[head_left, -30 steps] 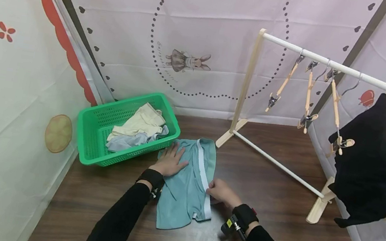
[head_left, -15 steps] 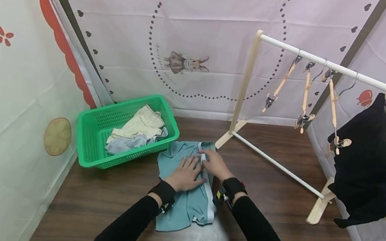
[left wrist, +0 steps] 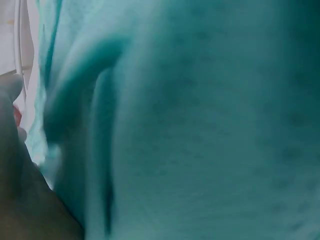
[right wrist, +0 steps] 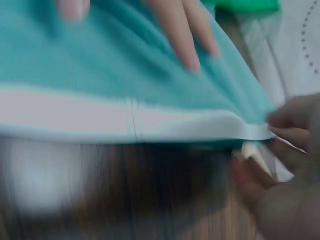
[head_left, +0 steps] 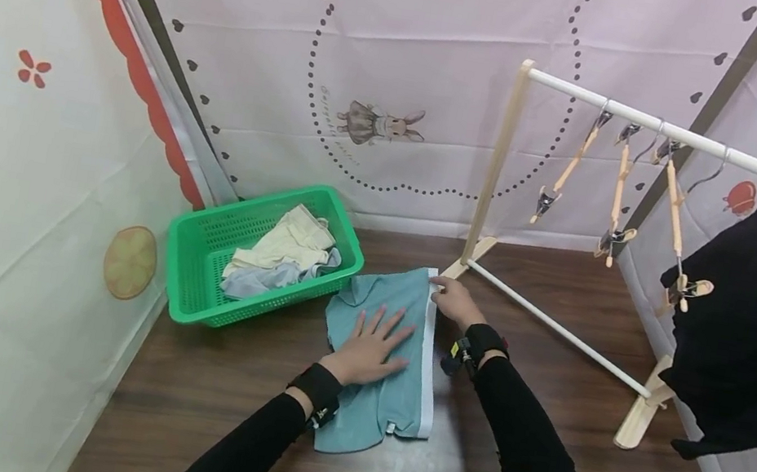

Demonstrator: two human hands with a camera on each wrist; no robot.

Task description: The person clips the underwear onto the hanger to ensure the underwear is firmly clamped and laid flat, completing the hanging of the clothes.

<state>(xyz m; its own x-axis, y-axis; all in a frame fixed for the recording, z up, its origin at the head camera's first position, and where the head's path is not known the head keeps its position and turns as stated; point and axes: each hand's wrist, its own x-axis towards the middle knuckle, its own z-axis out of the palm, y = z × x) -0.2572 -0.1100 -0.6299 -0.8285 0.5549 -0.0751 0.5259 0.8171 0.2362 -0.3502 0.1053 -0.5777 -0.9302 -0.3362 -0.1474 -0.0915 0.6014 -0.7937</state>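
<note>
Teal shorts (head_left: 398, 392) with a white waistband (head_left: 429, 368) lie on the table, the band along their right side. My left hand (head_left: 371, 350) rests on the middle of the cloth with fingers spread. At the far end of the waistband, my right hand (head_left: 457, 300) pinches the corner. The right wrist view shows this right hand (right wrist: 285, 165) with the white band between thumb and fingers, the band pulled fairly straight. Blurred teal cloth (left wrist: 200, 125) fills most of the left wrist view.
A green basket (head_left: 176, 270) holding cream and light blue cloths (head_left: 288, 242) stands left of the shorts. On the right stands a wooden rack with a white rail (head_left: 698, 142). Several clip hangers (head_left: 576, 164) hang there, and black clothing (head_left: 740, 343) is clipped up.
My right hand has moved from the waistband's middle to its far end, which now lies straighter. My left hand has shifted right from near the basket onto the middle of the shorts.
</note>
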